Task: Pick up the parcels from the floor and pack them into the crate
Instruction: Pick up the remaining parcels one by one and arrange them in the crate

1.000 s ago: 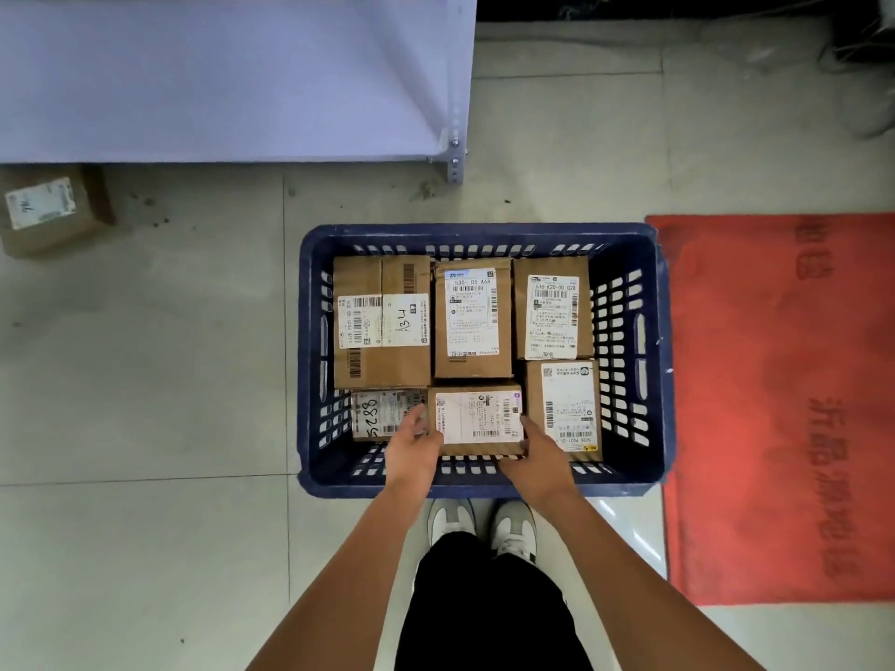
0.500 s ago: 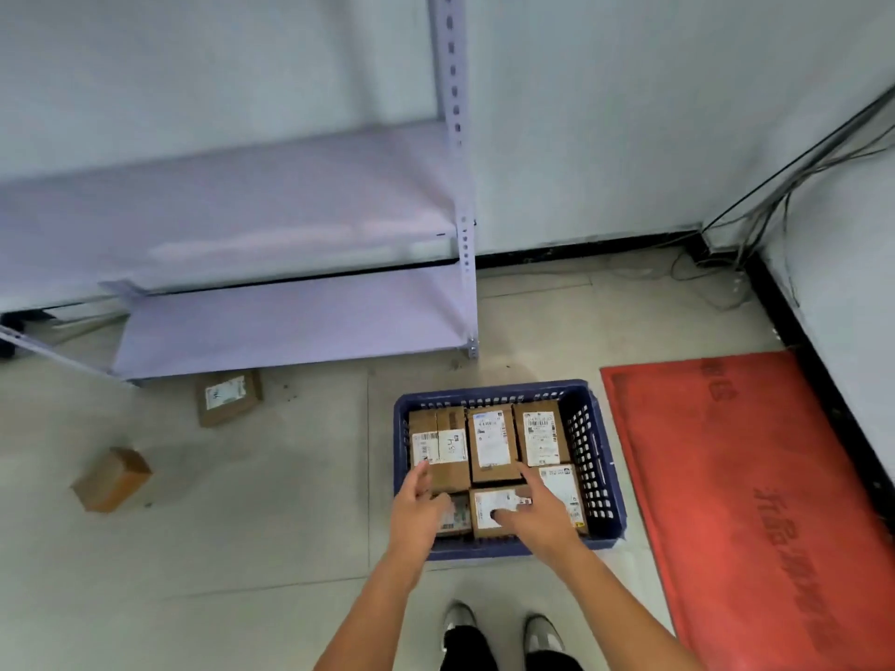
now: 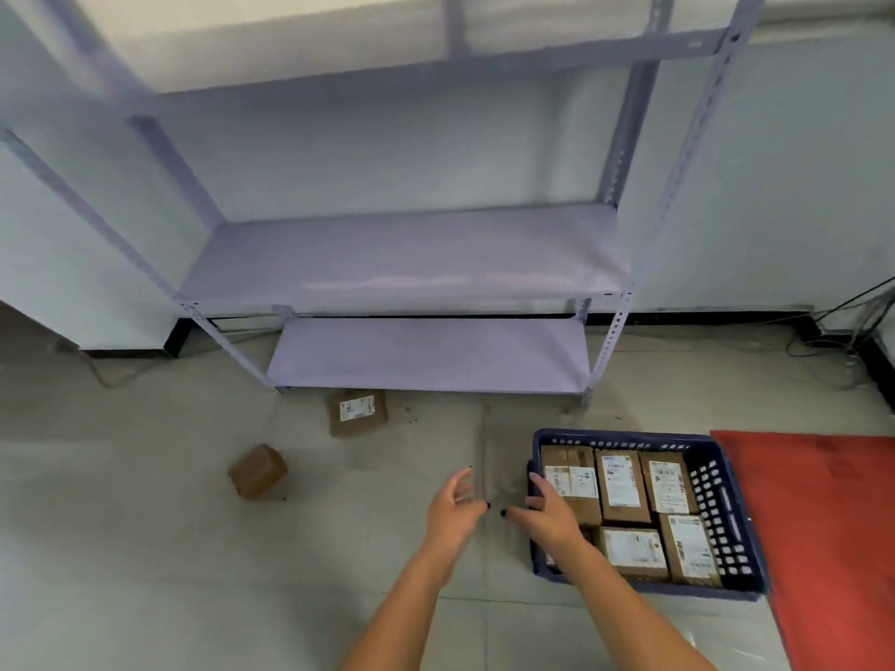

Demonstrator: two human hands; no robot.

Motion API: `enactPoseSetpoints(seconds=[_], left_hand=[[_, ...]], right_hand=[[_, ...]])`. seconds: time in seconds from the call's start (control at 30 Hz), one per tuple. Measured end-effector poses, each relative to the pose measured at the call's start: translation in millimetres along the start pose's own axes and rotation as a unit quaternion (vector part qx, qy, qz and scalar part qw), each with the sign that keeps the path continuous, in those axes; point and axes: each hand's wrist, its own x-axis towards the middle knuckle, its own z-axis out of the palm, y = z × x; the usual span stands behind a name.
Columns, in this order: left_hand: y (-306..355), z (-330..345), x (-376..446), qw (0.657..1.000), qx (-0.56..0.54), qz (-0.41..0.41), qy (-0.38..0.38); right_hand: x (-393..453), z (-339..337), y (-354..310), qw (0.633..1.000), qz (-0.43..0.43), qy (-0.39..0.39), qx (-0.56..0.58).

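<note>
Blurring across the whole frame, leaving label print unreadable. Hiding part of the lower-left parcel in the blue crate (image 3: 726,515) behind the right wrist; cutting off both forearms at the bottom edge. Reaching forward at lower centre: left hand (image 3: 455,513) hovering over bare floor (image 3: 145,549), fingers spread and slightly curled, gripping nothing. Right hand (image 3: 549,513) hanging over the crate's left rim, fingers loosely apart, likewise empty; contact with the rim impossible to judge. Sitting at lower right, the crate, holding six cardboard parcels (image 3: 622,486) in two rows. Lying on the floor left of centre, two more parcels: a labelled parcel (image 3: 358,412) just in front of the shelving unit (image 3: 426,263), and a plain brown parcel (image 3: 258,471) tilted on an edge further left. Bordering the crate at far right, a red mat (image 3: 833,525).
</note>
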Motion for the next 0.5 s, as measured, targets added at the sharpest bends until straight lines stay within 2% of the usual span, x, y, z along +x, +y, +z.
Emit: enactPoseSetpoints(seconds=[0.13, 0.27, 0.37, 0.5], left_hand=[[-22, -127, 0, 0.999, -0.042, -0.003, 0.017], [-35, -240, 3, 0.997, -0.052, -0.013, 0.056], [-39, -299, 2, 0.997, -0.046, -0.027, 0.063], [-25, -351, 13, 0.997, -0.042, 0.011, 0.061]], right_hand=[[-18, 98, -22, 0.999, 0.031, 0.021, 0.032], [-26, 171, -49, 0.999, 0.038, 0.009, 0.032], [-30, 211, -76, 1.000, 0.019, 0.001, 0.020], [-21, 254, -118, 1.000, -0.022, -0.019, 0.002]])
